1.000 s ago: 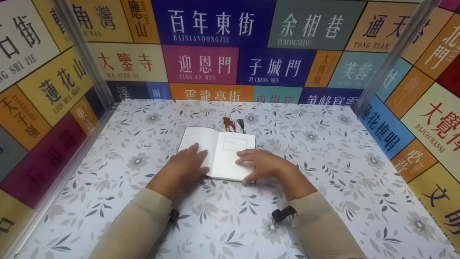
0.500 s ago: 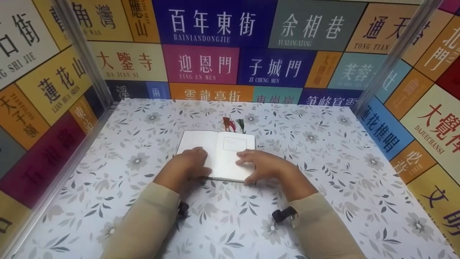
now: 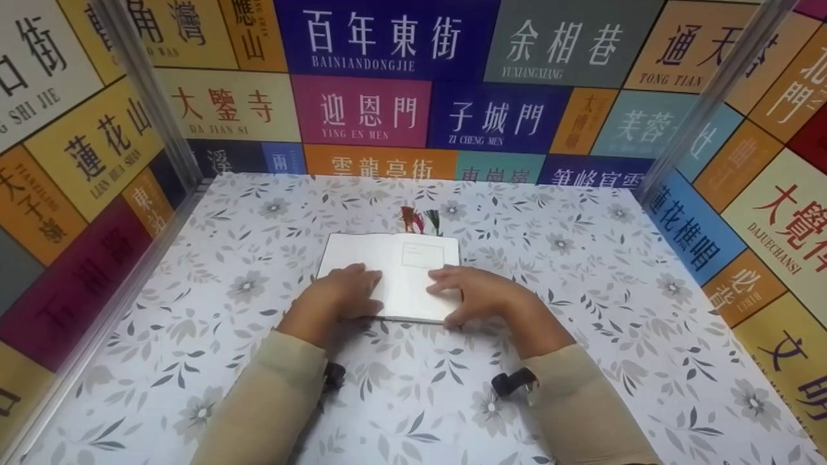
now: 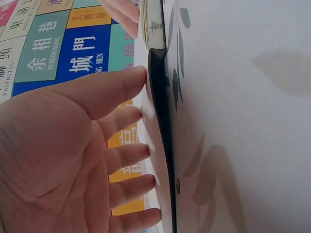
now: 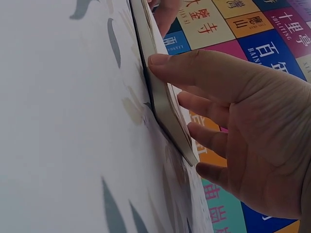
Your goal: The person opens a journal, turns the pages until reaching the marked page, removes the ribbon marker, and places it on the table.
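The notebook (image 3: 402, 290) lay spread on the floral-patterned table (image 3: 258, 210), squarely between the 2 hands, its long axis running left to right across the person's front and its gutter pointing away from them. The left hand (image 3: 339, 292) lay over the near part of the left page (image 3: 355, 250), the right hand (image 3: 488, 294) over the near outer corner of the right page (image 3: 410, 287); the left fingertips sat nearer the gutter, just beside it, while the right ones ended farther out, below the printed box (image 3: 423, 254). In the left wrist view, the left half showed as a thin dark cover (image 4: 159, 87) with its pale page, and the thick page block (image 4: 154, 24) lay under the right half. The left grip was spread, fingers apart, tips at the page and thumb at the near edge close to the gutter. The right grip was likewise spread, thumb against the near edge of the block and fingertips at the page; neither was clamped round anything, though how hard they pressed could not be told. 3 tassels (image 3: 407, 218) showed just beyond the notebook's far edge, apart from both hands
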Demonstrator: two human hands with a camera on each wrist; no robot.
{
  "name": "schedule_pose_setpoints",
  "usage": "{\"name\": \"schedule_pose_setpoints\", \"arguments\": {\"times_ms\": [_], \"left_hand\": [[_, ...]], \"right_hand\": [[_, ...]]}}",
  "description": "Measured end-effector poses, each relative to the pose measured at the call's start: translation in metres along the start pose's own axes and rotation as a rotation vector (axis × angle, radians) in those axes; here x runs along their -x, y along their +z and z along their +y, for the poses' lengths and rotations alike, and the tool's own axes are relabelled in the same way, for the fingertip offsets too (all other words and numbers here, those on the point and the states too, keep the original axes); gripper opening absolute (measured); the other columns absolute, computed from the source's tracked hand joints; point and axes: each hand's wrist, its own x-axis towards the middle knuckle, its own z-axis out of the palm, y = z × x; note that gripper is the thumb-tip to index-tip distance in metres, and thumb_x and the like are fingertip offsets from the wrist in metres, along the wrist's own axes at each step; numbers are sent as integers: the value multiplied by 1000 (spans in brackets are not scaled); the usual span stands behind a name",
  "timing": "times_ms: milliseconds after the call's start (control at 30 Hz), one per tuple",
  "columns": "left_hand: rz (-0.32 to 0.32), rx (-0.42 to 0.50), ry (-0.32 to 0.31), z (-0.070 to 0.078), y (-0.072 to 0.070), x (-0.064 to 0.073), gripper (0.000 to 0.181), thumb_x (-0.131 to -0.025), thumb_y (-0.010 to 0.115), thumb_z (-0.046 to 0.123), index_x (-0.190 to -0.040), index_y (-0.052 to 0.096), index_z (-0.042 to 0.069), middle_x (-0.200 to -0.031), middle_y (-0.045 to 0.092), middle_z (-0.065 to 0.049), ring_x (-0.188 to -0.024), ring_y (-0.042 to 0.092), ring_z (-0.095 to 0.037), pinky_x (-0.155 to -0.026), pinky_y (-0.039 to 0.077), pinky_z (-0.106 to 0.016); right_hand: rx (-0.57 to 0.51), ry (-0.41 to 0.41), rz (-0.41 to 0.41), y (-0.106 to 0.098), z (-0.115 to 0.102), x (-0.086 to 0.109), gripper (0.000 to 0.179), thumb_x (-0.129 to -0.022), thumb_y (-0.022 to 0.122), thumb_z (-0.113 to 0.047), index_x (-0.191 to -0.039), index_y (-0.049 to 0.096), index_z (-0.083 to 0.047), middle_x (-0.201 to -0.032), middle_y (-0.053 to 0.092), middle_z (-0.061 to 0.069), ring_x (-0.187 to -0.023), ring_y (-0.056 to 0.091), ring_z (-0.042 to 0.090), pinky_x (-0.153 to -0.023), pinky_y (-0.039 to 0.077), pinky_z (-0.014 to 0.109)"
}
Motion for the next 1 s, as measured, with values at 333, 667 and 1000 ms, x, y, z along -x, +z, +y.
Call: {"name": "schedule_pose_setpoints", "arguments": {"times_ms": [333, 667, 1000], "left_hand": [[45, 3, 29, -8, 8, 4, 75, -103, 62, 54, -169, 32, 34, -182, 16, -4, -169, 14, -36, -136, 15, -63], [34, -51, 138, -21, 9, -3, 77, -106, 57, 55, -172, 24, 32, -183, 9, -4, -170, 8, -36, -137, 12, -61], [35, -26, 132, -19, 6, 0, 72, -104, 65, 46, -168, 35, 31, -182, 16, -1, -170, 13, -30, -139, 12, -55]], "right_hand": [[-43, 40, 2, -1, -2, 2, 70, -74, 96, -31, -140, 72, -33, -169, 45, -15, -165, 32, 23, -137, 22, 49], [-18, 31, -1, -7, -5, 5, 63, -78, 93, -33, -137, 74, -32, -166, 50, -13, -163, 37, 25, -136, 27, 50], [-43, 19, 11, -13, -7, 9, 9, -93, 80, -28, -101, 86, -27, -143, 72, -6, -138, 65, 25, -118, 52, 47]]}}
